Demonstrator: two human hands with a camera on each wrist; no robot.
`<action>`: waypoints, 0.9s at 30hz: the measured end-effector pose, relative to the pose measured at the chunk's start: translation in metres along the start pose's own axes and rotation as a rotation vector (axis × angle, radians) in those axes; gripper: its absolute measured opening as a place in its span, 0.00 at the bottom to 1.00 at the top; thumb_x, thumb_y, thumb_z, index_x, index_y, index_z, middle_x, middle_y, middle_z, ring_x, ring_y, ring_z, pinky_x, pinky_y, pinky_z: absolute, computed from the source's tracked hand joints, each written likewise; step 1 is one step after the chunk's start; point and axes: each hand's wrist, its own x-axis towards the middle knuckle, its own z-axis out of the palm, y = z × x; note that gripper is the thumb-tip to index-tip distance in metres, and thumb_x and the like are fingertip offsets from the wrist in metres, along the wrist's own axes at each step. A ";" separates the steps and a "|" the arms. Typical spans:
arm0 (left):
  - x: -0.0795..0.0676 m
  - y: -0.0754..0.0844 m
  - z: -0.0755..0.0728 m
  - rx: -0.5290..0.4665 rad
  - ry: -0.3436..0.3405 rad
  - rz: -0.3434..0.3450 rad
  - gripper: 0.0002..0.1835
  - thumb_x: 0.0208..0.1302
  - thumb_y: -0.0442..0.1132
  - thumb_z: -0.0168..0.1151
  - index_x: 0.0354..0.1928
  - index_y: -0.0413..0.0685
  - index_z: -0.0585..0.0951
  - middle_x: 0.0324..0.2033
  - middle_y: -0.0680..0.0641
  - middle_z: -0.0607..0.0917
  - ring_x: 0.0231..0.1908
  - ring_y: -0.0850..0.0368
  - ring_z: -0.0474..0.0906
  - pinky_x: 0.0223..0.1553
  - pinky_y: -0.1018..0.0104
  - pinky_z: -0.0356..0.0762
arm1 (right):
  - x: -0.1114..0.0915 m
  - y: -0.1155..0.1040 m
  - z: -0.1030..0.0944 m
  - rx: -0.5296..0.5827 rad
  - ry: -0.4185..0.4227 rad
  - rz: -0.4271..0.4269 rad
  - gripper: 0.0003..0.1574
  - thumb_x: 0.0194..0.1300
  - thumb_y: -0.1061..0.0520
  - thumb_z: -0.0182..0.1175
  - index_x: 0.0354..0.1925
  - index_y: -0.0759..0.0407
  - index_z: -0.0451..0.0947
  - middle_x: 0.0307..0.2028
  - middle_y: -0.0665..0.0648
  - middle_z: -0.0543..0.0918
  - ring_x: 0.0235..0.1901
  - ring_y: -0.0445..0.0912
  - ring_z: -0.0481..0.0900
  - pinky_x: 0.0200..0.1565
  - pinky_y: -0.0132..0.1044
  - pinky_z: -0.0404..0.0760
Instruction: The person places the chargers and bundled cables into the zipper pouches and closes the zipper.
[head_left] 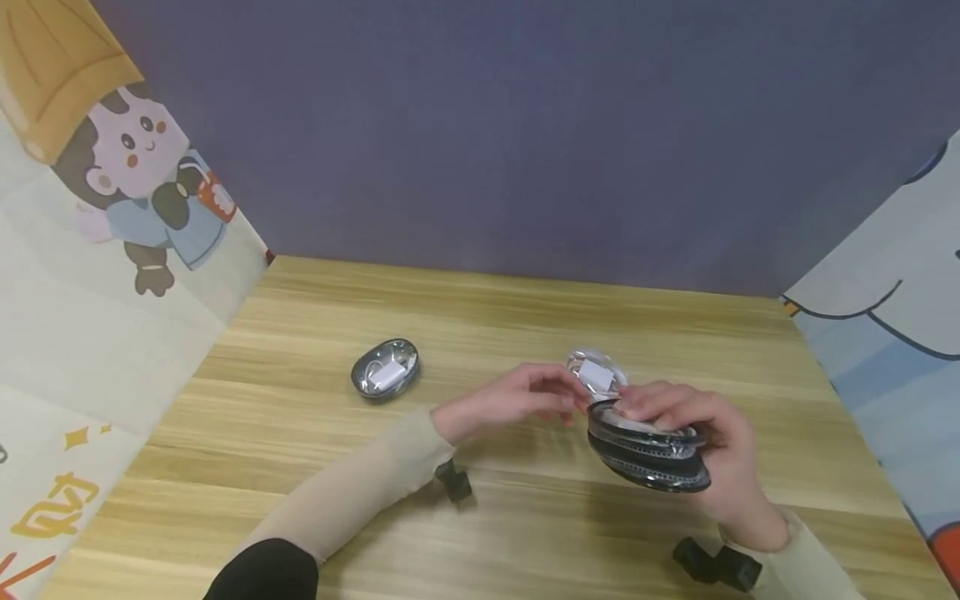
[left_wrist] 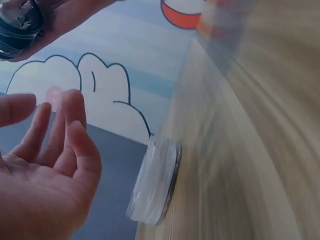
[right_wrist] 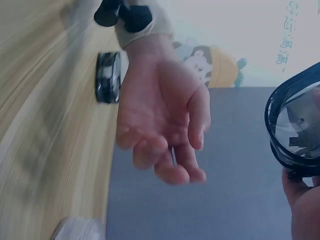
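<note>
My right hand (head_left: 708, 425) holds an oval pouch (head_left: 645, 454) with black edging and a clear window up off the table, thumb and fingers on its two faces. In the right wrist view the pouch (right_wrist: 280, 115) shows its see-through window; its contents are hard to make out. Close by its left end, my left hand (head_left: 536, 392) is held with loosely bent fingers. Nothing lies in that left hand (left_wrist: 50, 185) in the left wrist view. Just behind the hands sits a clear, whitish oval pouch (head_left: 597, 373) with a white charger and cable inside.
Further left on the wooden table (head_left: 480, 317) lies another dark-edged oval pouch (head_left: 386, 369) with a white charger and cable. A grey-blue panel (head_left: 480, 142) rises along the back edge. Cartoon-printed panels stand on both sides.
</note>
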 end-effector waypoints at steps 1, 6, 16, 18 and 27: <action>-0.001 0.001 0.001 -0.006 -0.013 0.008 0.18 0.72 0.34 0.55 0.60 0.37 0.75 0.51 0.44 0.84 0.48 0.39 0.81 0.55 0.42 0.77 | 0.002 0.000 0.002 0.021 -0.008 -0.008 0.17 0.57 0.74 0.67 0.40 0.80 0.69 0.46 0.71 0.84 0.52 0.58 0.81 0.63 0.49 0.73; -0.004 0.008 0.004 -0.057 -0.070 0.037 0.24 0.71 0.36 0.54 0.67 0.38 0.70 0.57 0.45 0.82 0.49 0.56 0.81 0.55 0.41 0.76 | 0.010 -0.001 0.012 0.172 -0.039 -0.010 0.14 0.62 0.75 0.61 0.43 0.80 0.68 0.49 0.71 0.82 0.55 0.58 0.79 0.68 0.52 0.65; -0.011 0.021 0.017 -0.184 -0.093 0.152 0.23 0.71 0.33 0.52 0.64 0.28 0.68 0.55 0.37 0.81 0.44 0.57 0.82 0.44 0.66 0.78 | 0.039 0.012 0.019 0.711 -0.151 -0.003 0.11 0.74 0.66 0.49 0.49 0.74 0.64 0.56 0.66 0.78 0.55 0.52 0.74 0.67 0.40 0.62; -0.012 0.025 0.021 -0.172 -0.077 0.176 0.21 0.71 0.32 0.52 0.62 0.27 0.69 0.52 0.36 0.82 0.43 0.57 0.83 0.43 0.66 0.79 | 0.040 0.015 0.017 0.802 -0.136 0.036 0.11 0.74 0.64 0.49 0.48 0.73 0.65 0.53 0.65 0.78 0.49 0.51 0.72 0.67 0.39 0.61; -0.019 0.045 0.037 -0.123 0.039 0.307 0.16 0.68 0.26 0.56 0.55 0.23 0.73 0.41 0.29 0.83 0.38 0.60 0.84 0.39 0.66 0.80 | 0.042 0.028 0.011 0.965 -0.078 0.119 0.10 0.71 0.62 0.49 0.43 0.71 0.66 0.47 0.66 0.79 0.43 0.51 0.69 0.65 0.43 0.64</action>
